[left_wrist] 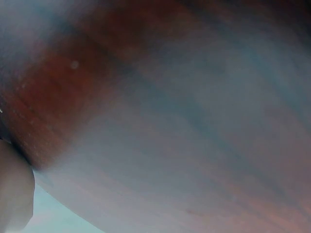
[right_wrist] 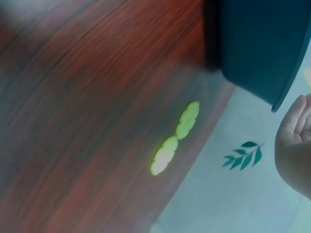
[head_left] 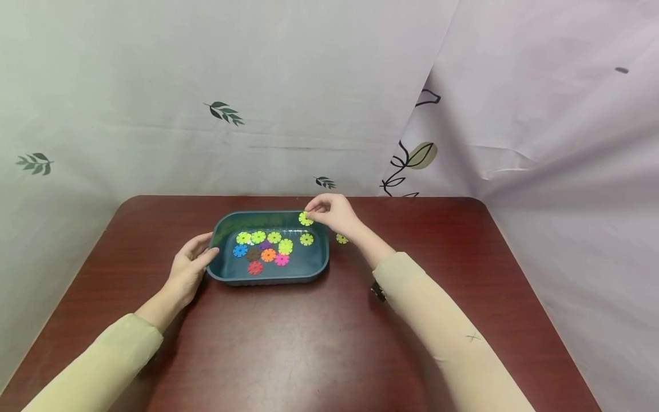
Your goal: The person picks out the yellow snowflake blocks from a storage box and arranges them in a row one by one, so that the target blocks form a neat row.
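A dark teal plastic tray (head_left: 268,280) stands on the table. At its left end my left hand (head_left: 189,268) grips the rim, thumb on top and the other fingers at the outer side. My right hand (head_left: 334,214) pinches a yellow-green notched plastic disc (head_left: 305,219) over the tray's back right corner. Several similar discs lie inside, among them a blue disc (head_left: 240,250), an orange disc (head_left: 268,255) and a red disc (head_left: 255,268). The left wrist view is mostly blurred; only part of the left hand (left_wrist: 15,187) shows there.
Right of the tray, a yellow-green disc (head_left: 342,238) lies on the table, partly behind my right wrist. Two yellow-green discs (right_wrist: 164,156) lie end to end in the right wrist view. The reddish-brown table (head_left: 288,349) meets a pale patterned cloth (head_left: 288,68) at the back.
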### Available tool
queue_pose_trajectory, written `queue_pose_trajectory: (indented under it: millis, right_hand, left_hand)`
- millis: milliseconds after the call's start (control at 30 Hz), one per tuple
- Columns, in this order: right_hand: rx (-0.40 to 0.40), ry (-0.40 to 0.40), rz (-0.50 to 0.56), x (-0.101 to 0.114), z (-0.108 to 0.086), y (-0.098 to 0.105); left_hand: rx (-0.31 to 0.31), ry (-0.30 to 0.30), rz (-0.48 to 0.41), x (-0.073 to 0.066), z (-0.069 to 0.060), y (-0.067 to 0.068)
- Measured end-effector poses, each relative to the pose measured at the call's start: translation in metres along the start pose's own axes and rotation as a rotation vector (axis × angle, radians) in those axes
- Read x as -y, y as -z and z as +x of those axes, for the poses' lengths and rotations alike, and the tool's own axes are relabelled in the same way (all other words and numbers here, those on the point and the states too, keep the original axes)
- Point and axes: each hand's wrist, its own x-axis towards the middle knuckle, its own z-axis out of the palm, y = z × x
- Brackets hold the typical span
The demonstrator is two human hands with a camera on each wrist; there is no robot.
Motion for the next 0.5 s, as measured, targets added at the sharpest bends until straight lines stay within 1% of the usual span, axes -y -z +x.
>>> queue_pose_trajectory:
  millis: [133,233,367,500]
  right_hand:
    - [-0.034,-0.022,0.016,-0.005,-0.003,0.009]
    - [-0.059,-0.04,0.029,-0.01,-0.005,0.016]
    - [-0.087,-0.076,0.05,-0.018,-0.008,0.027]
    - [-0.114,-0.103,0.085,-0.027,-0.011,0.038]
  left_hand:
    - [-0.002,-0.006,-0.011,0.0,0.001,0.0]
    - [-0.002,0.003,-0.011,0.0,0.001,0.0]
    - [0.0,0.017,0.004,0.0,0.001,0.001]
    - [0.001,0.014,0.009,0.001,0.002,0.001]
